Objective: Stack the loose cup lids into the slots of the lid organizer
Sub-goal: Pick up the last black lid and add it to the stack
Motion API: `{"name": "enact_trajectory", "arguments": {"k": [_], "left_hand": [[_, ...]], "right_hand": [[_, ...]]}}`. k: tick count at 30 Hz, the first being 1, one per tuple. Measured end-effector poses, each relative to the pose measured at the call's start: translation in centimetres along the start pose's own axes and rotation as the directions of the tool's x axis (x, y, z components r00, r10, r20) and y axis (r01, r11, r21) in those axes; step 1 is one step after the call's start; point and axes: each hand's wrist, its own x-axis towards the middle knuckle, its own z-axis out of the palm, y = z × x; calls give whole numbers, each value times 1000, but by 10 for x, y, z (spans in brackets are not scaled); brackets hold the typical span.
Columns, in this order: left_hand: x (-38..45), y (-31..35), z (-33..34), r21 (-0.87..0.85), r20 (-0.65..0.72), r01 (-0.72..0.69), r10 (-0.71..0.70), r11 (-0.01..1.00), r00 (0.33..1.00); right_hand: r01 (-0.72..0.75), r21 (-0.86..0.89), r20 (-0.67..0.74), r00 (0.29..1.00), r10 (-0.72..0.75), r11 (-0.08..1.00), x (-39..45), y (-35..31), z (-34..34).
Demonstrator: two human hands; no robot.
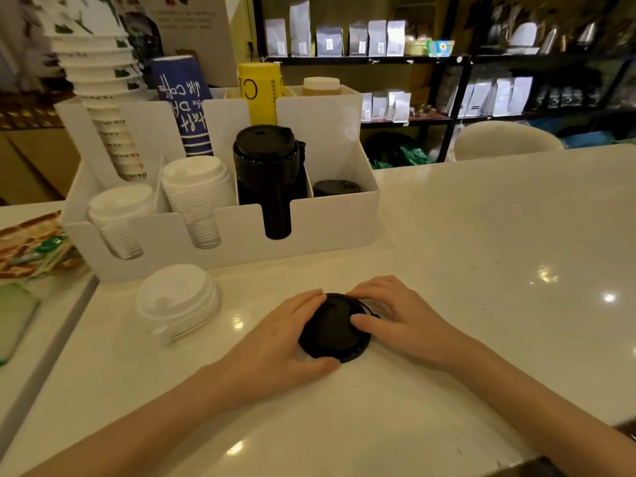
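A small stack of black lids (332,330) lies on the white counter in front of me. My left hand (289,333) cups its left side and my right hand (392,313) presses on its right side and top. A stack of white lids (177,301) rests on the counter to the left. The white lid organizer (330,232) stands behind. Its front slots hold two white lid stacks (198,197), a tall black lid stack (268,177) and a low black lid stack (335,187) at the far right.
Paper cup stacks (103,84), a blue cup sleeve stack (184,105) and a yellow one (261,91) fill the organizer's back row. A green phone (13,315) and packets (34,249) lie at left. Shelves with bags (378,39) stand behind the counter.
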Motion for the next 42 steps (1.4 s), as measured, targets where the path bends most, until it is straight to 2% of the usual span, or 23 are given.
{"name": "enact_trajectory", "arguments": {"k": [4, 14, 22, 28, 32, 37, 42], "left_hand": [[8, 5, -12, -34, -28, 20, -21, 999, 999], [36, 24, -74, 11, -329, -43, 44, 999, 943], [66, 27, -125, 82, -551, -119, 144, 990, 822], [95, 10, -144, -26, -679, -103, 58, 994, 731], [111, -3, -144, -79, -722, -47, -24, 996, 691], [119, -17, -140, -48, -698, 41, -63, 998, 714], [121, -22, -144, -60, -682, 42, -71, 997, 728]], "right_hand": [[-29, 15, -4, 1000, 29, 999, 8, -4, -6], [58, 176, -130, 991, -35, 983, 55, -35, -38], [197, 340, -355, 932, -68, 920, 105, -68, -66], [309, 413, -511, 857, -63, 857, 143, -80, -70], [328, 484, -473, 878, -72, 811, 165, -78, -58], [299, 525, -386, 918, -91, 797, 181, -67, -48], [297, 534, -365, 926, -101, 791, 186, -64, -46]]}}
